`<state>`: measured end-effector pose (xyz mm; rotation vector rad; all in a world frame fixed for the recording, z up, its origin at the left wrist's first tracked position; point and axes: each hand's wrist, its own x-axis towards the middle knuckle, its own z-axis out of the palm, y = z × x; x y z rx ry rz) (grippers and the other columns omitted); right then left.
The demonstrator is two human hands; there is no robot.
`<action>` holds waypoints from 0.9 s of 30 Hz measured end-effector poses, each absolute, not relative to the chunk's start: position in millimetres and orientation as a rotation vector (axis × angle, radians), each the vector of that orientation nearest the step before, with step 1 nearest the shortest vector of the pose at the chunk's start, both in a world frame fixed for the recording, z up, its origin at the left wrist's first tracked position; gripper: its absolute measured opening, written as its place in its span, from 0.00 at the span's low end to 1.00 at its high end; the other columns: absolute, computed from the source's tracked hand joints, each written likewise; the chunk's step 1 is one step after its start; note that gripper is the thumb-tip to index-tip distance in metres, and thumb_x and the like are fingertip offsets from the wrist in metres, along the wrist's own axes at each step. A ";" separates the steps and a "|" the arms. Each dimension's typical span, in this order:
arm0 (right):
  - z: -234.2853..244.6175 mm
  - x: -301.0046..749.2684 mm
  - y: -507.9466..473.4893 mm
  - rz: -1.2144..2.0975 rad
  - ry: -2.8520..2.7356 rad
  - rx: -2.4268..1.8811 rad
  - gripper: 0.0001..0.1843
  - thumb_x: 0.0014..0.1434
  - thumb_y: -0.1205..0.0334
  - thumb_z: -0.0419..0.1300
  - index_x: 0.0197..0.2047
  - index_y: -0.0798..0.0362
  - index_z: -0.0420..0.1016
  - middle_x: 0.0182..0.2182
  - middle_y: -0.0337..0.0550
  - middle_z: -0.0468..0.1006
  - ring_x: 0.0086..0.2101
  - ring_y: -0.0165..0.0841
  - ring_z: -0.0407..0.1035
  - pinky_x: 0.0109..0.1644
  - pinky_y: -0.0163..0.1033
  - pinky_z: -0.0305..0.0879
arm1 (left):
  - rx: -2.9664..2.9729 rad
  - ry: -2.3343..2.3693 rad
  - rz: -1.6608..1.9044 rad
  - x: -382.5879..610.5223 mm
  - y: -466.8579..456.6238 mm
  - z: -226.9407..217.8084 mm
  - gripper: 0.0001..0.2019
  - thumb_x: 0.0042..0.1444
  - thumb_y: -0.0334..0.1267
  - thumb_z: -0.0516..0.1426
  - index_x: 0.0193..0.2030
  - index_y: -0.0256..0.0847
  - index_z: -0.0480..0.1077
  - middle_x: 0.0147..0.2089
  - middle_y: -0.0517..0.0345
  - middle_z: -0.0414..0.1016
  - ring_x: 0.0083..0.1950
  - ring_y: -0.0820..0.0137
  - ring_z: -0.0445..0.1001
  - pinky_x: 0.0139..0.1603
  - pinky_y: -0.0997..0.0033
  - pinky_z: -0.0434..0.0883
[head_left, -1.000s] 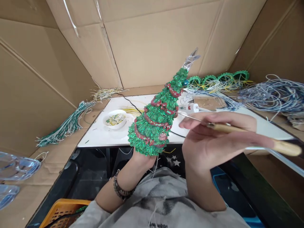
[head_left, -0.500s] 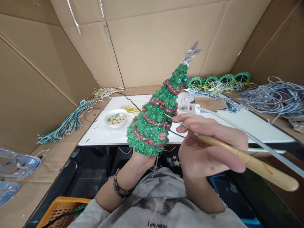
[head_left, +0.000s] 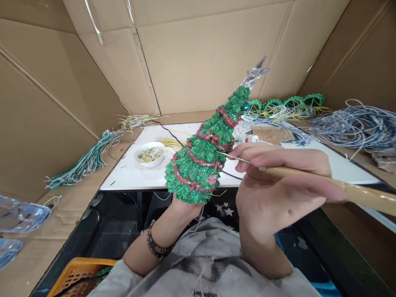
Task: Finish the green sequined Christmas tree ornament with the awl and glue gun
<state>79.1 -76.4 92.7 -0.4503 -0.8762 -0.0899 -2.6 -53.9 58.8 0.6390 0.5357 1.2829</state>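
Note:
A glittery green Christmas tree (head_left: 204,152) with red garland and a clear star on top leans to the right above the table's front edge. My left hand (head_left: 185,208) grips it from below at its base and is mostly hidden by it. My right hand (head_left: 275,185) holds a wooden-handled awl (head_left: 340,187) whose thin metal needle points left and touches the tree's right side about midway up. A beaded bracelet circles my left wrist.
A white table (head_left: 130,177) carries a small white bowl (head_left: 149,154) of yellow-green bits and a white glue gun (head_left: 247,139). Wire bundles lie left (head_left: 83,163) and right (head_left: 355,123). Cardboard walls surround. An orange basket (head_left: 80,276) sits lower left.
The tree has tilted a little further right. My right hand swung the awl's handle down and back up while the needle stayed at the tree's side.

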 end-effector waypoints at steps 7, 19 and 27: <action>91.3 83.5 -77.3 -0.065 -0.896 -0.456 0.20 0.67 0.46 0.53 0.29 0.49 0.72 0.21 0.35 0.69 0.23 0.33 0.71 0.31 0.45 0.75 | 0.702 0.413 1.299 0.1 -53.6 63.7 0.10 0.59 0.34 0.57 0.35 0.48 0.80 0.45 0.58 0.84 0.43 0.65 0.81 0.41 0.68 0.80; 88.7 86.4 -79.0 -0.110 -1.005 -0.503 0.17 0.68 0.49 0.55 0.30 0.48 0.70 0.22 0.35 0.68 0.25 0.31 0.71 0.27 0.40 0.67 | 0.798 0.483 1.331 -3.0 -50.7 57.1 0.10 0.55 0.34 0.61 0.42 0.50 0.81 0.45 0.56 0.83 0.38 0.64 0.80 0.33 0.68 0.78; 92.0 84.7 -79.1 -0.040 -0.994 -0.471 0.18 0.69 0.56 0.53 0.27 0.50 0.66 0.20 0.34 0.63 0.22 0.29 0.66 0.24 0.37 0.60 | 0.913 0.349 1.331 -3.1 -43.7 51.7 0.13 0.62 0.39 0.57 0.51 0.52 0.78 0.54 0.55 0.80 0.45 0.60 0.81 0.36 0.64 0.79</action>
